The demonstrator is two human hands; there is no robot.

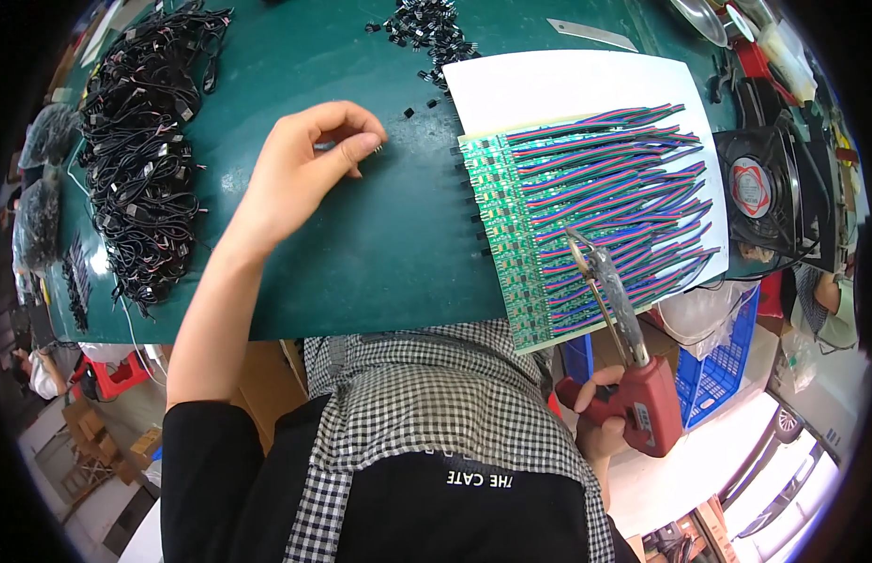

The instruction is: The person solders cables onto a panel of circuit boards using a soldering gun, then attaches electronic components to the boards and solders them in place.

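My left hand [309, 164] is raised above the green table, thumb and forefinger pinched on a small pin connector [379, 149]. Its metal pins stick out past the fingertips; the rest is covered. My right hand [600, 403] is wrapped round the handle of a red soldering gun [635, 408]. The gun points up and away, its tip over a panel of green circuit boards [497, 202]. Rows of multicoloured wires [605, 178] run rightward from the boards. Several black connectors stand along the panel's left edge.
Loose black connectors [426, 38] lie piled at the far middle. Bundled black cables [140, 159] cover the table's left side. White paper [567, 84] lies under the panel, with a metal blade [591, 35] beyond. A black fan [759, 188] stands at the right; blue crates [717, 366] sit below.
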